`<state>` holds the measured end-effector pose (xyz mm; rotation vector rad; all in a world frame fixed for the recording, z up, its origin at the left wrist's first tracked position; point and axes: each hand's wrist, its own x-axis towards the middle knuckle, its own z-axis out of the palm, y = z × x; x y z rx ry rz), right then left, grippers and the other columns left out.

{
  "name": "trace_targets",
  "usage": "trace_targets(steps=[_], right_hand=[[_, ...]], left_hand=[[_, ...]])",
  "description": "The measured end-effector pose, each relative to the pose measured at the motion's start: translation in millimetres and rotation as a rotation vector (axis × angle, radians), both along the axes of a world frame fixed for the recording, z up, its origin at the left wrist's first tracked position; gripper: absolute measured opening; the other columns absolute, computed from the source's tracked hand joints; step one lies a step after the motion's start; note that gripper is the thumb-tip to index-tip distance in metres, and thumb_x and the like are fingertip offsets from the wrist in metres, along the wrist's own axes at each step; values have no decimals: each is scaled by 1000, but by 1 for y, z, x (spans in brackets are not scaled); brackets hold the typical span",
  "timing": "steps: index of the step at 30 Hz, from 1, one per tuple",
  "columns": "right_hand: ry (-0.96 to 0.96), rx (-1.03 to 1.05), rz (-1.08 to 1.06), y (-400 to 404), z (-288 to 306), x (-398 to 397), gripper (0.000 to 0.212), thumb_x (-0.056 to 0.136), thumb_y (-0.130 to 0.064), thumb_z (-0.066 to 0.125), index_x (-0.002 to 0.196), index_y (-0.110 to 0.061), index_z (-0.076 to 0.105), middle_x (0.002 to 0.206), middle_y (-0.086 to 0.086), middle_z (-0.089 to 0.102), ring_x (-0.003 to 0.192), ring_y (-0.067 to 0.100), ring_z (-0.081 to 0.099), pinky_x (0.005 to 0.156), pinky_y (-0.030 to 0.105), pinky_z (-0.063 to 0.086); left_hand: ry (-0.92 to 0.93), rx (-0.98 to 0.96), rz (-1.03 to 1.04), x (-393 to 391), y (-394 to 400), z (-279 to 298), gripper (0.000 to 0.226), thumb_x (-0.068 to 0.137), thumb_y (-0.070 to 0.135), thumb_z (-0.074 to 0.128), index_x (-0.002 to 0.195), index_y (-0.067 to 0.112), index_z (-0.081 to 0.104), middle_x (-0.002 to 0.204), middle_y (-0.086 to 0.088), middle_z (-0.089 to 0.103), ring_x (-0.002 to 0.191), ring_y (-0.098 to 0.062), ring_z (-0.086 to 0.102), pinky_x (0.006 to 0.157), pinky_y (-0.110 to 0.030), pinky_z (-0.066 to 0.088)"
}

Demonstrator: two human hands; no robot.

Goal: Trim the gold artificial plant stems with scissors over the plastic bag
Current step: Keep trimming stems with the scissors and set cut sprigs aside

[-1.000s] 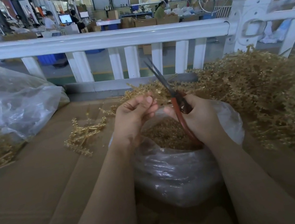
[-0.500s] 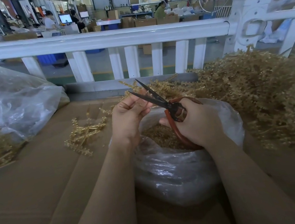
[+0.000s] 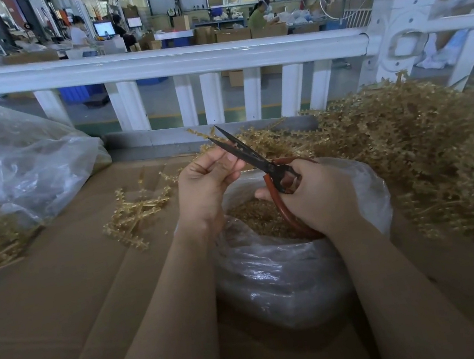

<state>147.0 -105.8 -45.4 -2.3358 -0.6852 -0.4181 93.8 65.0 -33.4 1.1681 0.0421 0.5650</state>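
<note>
A: How are the fingers placed?
B: A thin gold stem (image 3: 216, 151) is pinched by the left hand (image 3: 205, 188); the red handles of the scissors (image 3: 260, 162) are gripped by the right hand (image 3: 314, 196), blades slightly parted at the stem.
A: And beneath?
B: The plastic bag (image 3: 289, 278) of trimmings is set on the cardboard-covered bench (image 3: 65, 310). A gold pile (image 3: 427, 152) is heaped to the right, cut pieces (image 3: 136, 216) to the left.

Glossy plastic bag (image 3: 289, 278) — matt cardboard (image 3: 50, 312)
</note>
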Motion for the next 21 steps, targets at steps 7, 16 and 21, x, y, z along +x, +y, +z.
trace_targets(steps=[7, 16, 21], right_hand=[[-19, -8, 8, 1, 3, -5, 40, 70, -83, 60, 86, -48, 49, 63, -24, 53, 61, -9, 48, 53, 14, 32], [-30, -8, -13, 1, 2, -4, 42, 72, -83, 60, 91, -45, 53, 68, -28, 53, 64, -14, 45, 54, 12, 31], [-31, -3, -12, 1, 2, -5, 43, 71, -83, 61, 85, -43, 54, 66, -26, 53, 62, -12, 46, 53, 12, 29]], left_hand=[[2, 5, 3, 0, 2, -1, 12, 86, 0, 65, 97, 3, 70, 81, 1, 75, 74, -8, 70, 70, -18, 54], [-6, 126, 18, -2, -2, 1, 34, 88, -6, 63, 71, 19, 78, 72, 1, 74, 70, -9, 70, 70, -20, 55], [-1, 152, 33, -2, -2, 1, 19, 89, -6, 63, 86, 11, 72, 73, 1, 74, 70, -10, 68, 71, -20, 54]])
